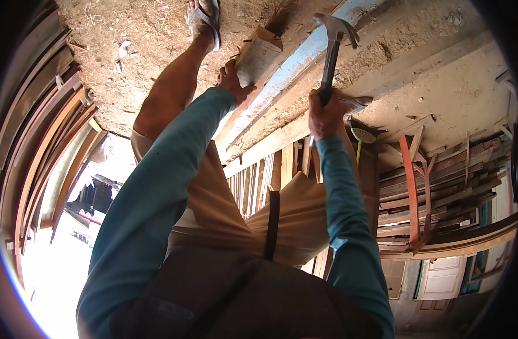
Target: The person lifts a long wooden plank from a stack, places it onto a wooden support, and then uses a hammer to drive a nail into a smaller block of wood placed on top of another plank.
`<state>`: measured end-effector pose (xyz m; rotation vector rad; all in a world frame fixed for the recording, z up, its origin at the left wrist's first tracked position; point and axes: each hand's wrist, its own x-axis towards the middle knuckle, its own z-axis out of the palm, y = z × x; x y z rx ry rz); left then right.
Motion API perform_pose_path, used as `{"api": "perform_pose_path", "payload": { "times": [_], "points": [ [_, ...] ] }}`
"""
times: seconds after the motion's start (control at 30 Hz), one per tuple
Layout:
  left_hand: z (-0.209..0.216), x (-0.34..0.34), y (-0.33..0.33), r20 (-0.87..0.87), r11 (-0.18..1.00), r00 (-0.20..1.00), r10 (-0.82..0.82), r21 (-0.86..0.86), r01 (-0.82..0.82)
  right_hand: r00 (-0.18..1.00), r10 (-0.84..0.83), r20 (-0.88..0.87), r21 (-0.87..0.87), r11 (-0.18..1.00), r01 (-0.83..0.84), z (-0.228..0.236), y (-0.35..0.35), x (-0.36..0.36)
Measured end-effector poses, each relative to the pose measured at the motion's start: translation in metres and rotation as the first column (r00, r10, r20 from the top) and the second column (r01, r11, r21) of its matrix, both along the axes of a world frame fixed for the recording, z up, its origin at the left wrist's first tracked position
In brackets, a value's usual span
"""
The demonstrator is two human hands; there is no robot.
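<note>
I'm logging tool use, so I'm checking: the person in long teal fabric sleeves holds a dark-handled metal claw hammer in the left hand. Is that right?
Not quite: the side is wrong. In the head view, the person in long teal fabric sleeves holds the dark-handled metal claw hammer in the right hand.

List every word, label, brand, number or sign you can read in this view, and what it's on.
No text can be read.
Dark shirt front: one faint mark at lower left, too blurred to make out.
Hammer in the right hand: no lettering shows.
Wood block at the left hand: no lettering shows.
</note>
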<state>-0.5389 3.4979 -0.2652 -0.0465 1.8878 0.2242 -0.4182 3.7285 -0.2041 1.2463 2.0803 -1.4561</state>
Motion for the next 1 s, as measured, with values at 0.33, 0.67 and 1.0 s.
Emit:
{"api": "perform_pose_path", "payload": {
  "times": [0.33, 0.67, 1.0],
  "points": [
    [-0.002, 0.001, 0.000, -0.009, 1.000, 1.000, -0.013, -0.002, 0.013, 0.982, -0.164, 0.093, -0.001, 0.986, 0.164, -0.005, -0.024, -0.027],
    [-0.003, -0.001, 0.001, -0.032, 1.000, 0.999, -0.020, -0.002, 0.020, 0.986, -0.124, 0.109, -0.032, 0.991, 0.128, -0.026, -0.041, -0.017],
    [0.001, 0.004, 0.000, -0.047, 0.999, 0.999, 0.020, 0.042, -0.018, 0.951, -0.239, 0.196, -0.013, 0.969, 0.246, -0.032, -0.048, -0.025]
  ]
}}
